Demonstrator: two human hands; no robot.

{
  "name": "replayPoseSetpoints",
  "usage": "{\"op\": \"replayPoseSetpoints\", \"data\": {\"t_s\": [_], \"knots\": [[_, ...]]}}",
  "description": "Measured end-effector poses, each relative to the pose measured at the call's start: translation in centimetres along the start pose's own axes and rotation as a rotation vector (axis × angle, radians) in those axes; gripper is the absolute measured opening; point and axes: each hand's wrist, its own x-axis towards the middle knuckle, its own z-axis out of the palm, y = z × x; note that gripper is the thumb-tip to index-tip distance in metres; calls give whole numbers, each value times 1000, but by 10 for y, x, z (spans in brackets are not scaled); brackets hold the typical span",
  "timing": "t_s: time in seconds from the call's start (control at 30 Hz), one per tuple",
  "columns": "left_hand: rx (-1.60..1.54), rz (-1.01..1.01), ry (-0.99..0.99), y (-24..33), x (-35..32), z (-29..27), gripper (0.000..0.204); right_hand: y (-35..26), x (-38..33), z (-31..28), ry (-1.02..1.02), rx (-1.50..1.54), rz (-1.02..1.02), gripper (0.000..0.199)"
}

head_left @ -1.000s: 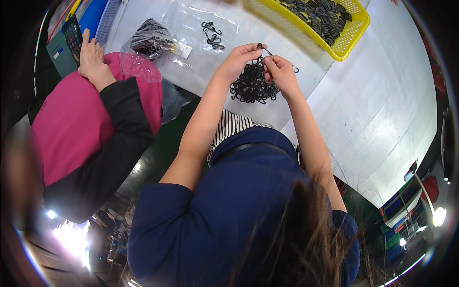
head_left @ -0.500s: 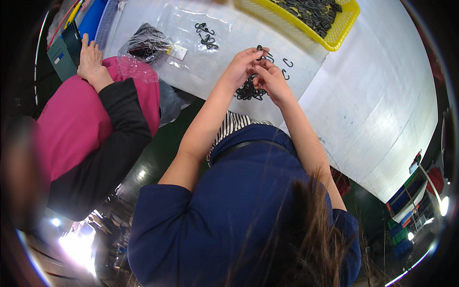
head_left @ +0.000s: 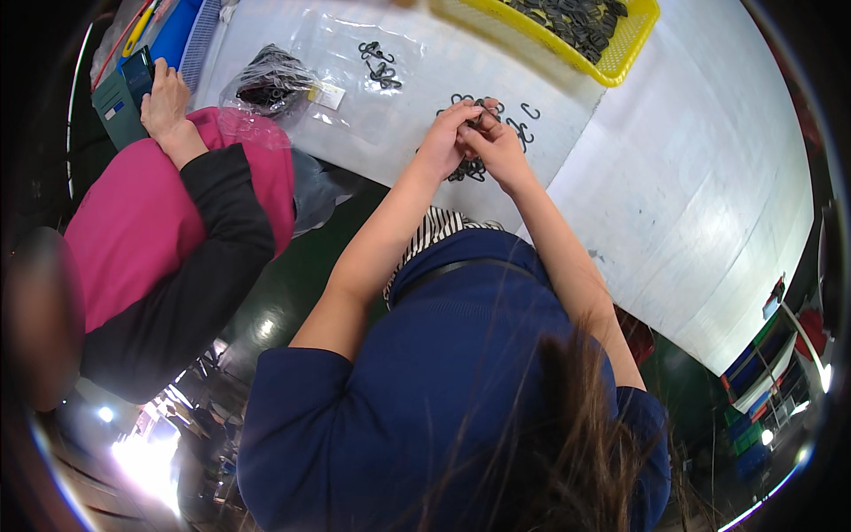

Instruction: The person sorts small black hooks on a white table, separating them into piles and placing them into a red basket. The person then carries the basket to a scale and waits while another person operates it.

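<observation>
My left hand [head_left: 448, 135] and my right hand [head_left: 498, 149] meet over the white table. Their fingers are closed together on a small black hook [head_left: 480, 113], mostly hidden by the fingertips. Beneath and around them lies a heap of black hooks [head_left: 470, 170], partly covered by my hands. A few loose curved hooks [head_left: 530, 111] lie just beyond my right hand.
A yellow basket [head_left: 625, 71] of dark pieces stands at the far side. Left of my hands, several hooks [head_left: 381, 74] lie on clear plastic, beside a filled plastic bag [head_left: 275, 78]. A co-worker in pink [head_left: 151, 208] sits at left, holding a phone [head_left: 137, 73].
My hands have drawn closer together and tilted down around the small piece. More of the hooks beyond them now show. The co-worker's hand and phone have shifted slightly.
</observation>
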Motion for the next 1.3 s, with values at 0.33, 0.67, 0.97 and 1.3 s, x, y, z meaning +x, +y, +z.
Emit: {"op": "replayPoseSetpoints", "data": {"t_s": [0.33, 0.67, 0.97, 1.3], "knots": [[-11, 137, -40, -9, -9, 0, 31, 3, -3, -17, -53, 400, 297, 9], [-165, 139, -131, -15, -12, -11, 31, 18, -1, -18, -151, 694, 351, 14], [-114, 240, 144, -30, -4, -9, 23, 23, 3, -23, 90, 672, 401, 12], [-16, 262, 160, -25, -4, -24, 21, 17, -3, -35, 173, -158, 55, 27]]}}
